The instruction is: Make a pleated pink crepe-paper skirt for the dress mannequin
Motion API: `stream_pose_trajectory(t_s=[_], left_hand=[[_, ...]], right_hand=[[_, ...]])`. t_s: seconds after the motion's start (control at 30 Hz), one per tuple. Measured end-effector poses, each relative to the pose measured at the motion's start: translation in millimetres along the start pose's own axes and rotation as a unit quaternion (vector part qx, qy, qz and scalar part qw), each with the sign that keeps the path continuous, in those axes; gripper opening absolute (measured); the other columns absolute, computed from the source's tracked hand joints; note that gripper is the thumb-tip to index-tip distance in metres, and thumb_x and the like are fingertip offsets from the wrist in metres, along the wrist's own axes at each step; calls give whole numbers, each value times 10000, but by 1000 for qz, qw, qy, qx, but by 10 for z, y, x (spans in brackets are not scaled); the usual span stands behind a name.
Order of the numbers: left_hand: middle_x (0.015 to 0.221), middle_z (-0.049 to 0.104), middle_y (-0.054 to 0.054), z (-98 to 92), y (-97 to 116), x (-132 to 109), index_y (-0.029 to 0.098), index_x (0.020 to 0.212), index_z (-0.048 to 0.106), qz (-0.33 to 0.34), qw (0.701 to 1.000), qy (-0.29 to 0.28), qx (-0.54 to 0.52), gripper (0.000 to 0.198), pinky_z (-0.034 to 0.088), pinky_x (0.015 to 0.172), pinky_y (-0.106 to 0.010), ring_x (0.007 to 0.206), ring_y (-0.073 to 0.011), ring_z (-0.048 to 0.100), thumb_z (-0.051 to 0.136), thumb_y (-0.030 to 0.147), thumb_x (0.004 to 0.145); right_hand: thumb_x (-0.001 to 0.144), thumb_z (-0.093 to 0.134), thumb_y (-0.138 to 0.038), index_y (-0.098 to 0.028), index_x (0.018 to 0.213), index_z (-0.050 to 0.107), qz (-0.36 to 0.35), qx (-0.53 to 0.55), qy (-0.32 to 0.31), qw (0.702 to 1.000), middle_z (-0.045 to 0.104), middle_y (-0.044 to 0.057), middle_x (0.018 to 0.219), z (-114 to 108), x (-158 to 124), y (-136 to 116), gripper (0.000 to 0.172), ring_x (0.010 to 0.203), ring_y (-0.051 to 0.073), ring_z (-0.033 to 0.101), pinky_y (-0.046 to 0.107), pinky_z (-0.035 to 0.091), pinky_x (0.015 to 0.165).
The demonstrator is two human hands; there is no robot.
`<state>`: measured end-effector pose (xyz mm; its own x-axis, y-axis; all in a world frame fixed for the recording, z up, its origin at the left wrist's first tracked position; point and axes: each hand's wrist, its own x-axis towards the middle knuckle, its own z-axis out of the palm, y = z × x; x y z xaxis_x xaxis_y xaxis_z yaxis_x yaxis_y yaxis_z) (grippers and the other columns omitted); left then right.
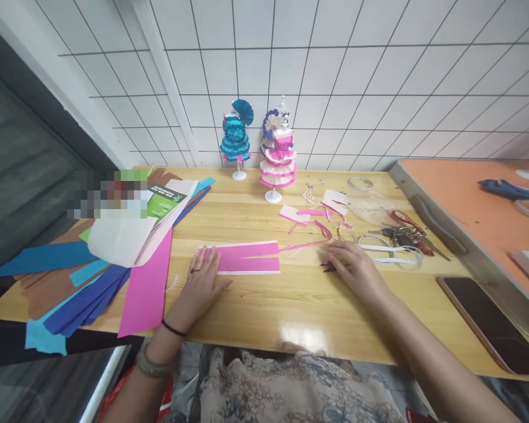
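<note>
Floral cloth (300, 385); pink strip (235, 251) under left hand's (206, 271) parted fingers.
Likely flimsy; hold uncut end. Right hand (352, 265): grip unclear.

Table front (264, 311) free btw forearms (418, 335); phone (494, 326) blocks far R; pink dress (278, 164) blocks back.

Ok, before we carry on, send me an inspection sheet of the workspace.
Surface: wooden table, glare near the front edge.
Job's things: pink strip, white along its long edges, split from its right end.
Clutter: loose colored strips at left, some past the front edge; keys and phone at right.
Hands: left hand lies on the strip's left end; right hand is at a partly hidden dark object, grip unclear.
Cables: nothing seen.
Surroundings: white tiled wall behind, orange surface at right.
</note>
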<state>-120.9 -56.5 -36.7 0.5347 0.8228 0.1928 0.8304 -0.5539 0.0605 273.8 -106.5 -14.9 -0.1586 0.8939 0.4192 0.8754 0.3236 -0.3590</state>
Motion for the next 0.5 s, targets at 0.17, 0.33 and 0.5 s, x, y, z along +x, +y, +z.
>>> stream_pose_trajectory(t_s=[0.17, 0.33, 0.5], left_hand=[[1437, 337, -183, -50, 14, -11, 80, 1358, 369, -11, 1000, -5, -3, 678, 227, 1084, -540, 1385, -305, 154, 349, 550, 870], [1437, 341, -177, -99, 23, -28, 98, 1376, 341, -16, 999, 3, -28, 647, 238, 1087, -527, 1387, -286, 150, 353, 517, 883], [1429, 346, -192, -104, 39, -36, 59, 1370, 336, -12, 998, 16, -58, 633, 255, 1096, -502, 1382, -288, 170, 353, 479, 897]], right_hand=[[896, 451, -282, -187, 977, 658, -27, 14, -10, 999, 637, 137, 1036, 42, 0, -137, 242, 987, 245, 593, 425, 491, 857], [894, 456, -244, -173, 986, 647, -54, 18, -20, 998, 640, 141, 1024, 73, 48, -279, 223, 987, 239, 586, 413, 491, 852], [885, 487, -214, -180, 961, 643, -91, 14, -33, 995, 672, 113, 928, 152, 41, -398, 177, 945, 225, 586, 396, 484, 820]])
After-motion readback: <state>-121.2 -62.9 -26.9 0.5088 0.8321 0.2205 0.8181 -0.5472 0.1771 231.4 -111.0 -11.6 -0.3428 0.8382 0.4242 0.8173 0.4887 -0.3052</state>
